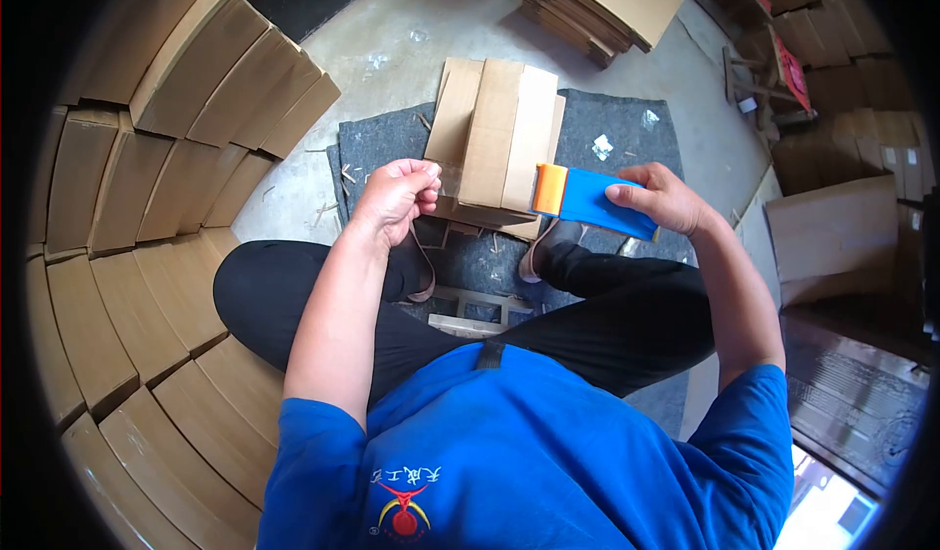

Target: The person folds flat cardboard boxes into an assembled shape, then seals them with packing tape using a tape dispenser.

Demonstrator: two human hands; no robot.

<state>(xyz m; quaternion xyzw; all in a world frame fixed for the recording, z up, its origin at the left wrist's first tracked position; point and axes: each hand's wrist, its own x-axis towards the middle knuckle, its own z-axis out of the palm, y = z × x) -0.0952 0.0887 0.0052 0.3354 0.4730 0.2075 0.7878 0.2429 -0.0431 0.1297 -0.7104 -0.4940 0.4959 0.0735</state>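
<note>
A closed cardboard box (490, 139) lies in front of me between my feet, its long top seam running away from me. My right hand (658, 198) grips a blue tape dispenser (597, 198), whose orange end (550, 190) is right at the box's near right edge. To the left of the box, my left hand (399, 198) is closed in a pinch, fingertips close to the box's side. A shiny clear strip of tape (450, 178) shows between these fingertips and the box.
Flat cardboard sheets (627, 2) are stacked on the floor ahead. Rows of cardboard boxes (127, 325) wall in my left side. A dark mat (627, 129) with scraps lies under the box. More cartons (832, 227) and a wooden stool (759, 80) stand at the right.
</note>
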